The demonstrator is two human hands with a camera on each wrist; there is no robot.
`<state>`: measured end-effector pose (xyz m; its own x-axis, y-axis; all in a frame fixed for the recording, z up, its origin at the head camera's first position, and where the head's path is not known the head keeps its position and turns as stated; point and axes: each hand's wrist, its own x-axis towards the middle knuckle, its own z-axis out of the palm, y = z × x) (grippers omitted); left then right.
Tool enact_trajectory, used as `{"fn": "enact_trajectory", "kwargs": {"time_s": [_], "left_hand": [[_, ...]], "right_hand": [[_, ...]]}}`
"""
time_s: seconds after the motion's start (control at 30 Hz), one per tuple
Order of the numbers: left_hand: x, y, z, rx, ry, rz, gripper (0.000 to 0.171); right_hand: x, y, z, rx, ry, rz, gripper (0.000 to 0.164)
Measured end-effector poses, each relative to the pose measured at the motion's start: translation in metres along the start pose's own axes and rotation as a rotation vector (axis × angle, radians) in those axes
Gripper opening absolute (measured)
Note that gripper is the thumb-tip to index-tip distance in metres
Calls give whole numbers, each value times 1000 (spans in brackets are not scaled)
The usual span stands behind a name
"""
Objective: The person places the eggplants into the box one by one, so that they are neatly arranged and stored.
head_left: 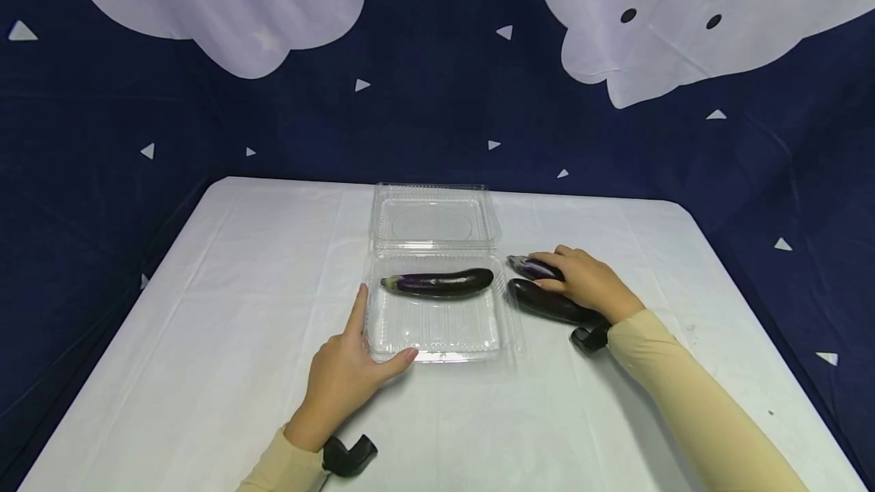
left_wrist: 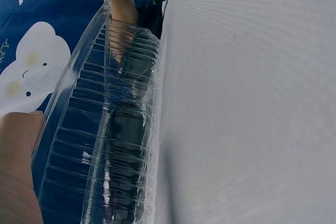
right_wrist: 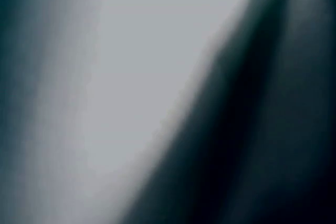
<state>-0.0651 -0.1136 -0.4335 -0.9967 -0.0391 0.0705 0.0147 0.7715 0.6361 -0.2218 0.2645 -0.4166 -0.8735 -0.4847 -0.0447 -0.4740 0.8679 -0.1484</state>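
A clear plastic clamshell box lies with its lid folded back. One dark purple eggplant lies across its base; the left wrist view shows it dimly through the ribbed wall. My left hand rests at the box's near left corner, index finger straight along the left side and thumb along the front rim. To the right of the box, my right hand has its fingers and thumb around a second eggplant, whose right end is hidden. A third eggplant lies just below that hand.
A white cloth covers the table. Behind it hangs a dark blue curtain with white clouds and triangles. Black wrist camera mounts sit by both sleeves. In the right wrist view everything is dark and blurred.
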Motion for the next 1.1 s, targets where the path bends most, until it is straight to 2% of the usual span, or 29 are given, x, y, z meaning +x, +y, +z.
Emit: {"fn": "enact_trajectory", "kwargs": {"time_s": [0.4,0.67,0.9,1.1], "left_hand": [[0,-1,1,-1,1,0,125],[1,-1,1,4,4,-3,125],[1,0,0,7,16,-4,125],[0,0,0,8,17,0,125]], "right_hand": [[1,4,0,27,18,-13,56],[1,2,-15,40,49,11,61],[8,-21,-35,38,73,-19,62],[17,-51,-50,5,88,-100,64]]}}
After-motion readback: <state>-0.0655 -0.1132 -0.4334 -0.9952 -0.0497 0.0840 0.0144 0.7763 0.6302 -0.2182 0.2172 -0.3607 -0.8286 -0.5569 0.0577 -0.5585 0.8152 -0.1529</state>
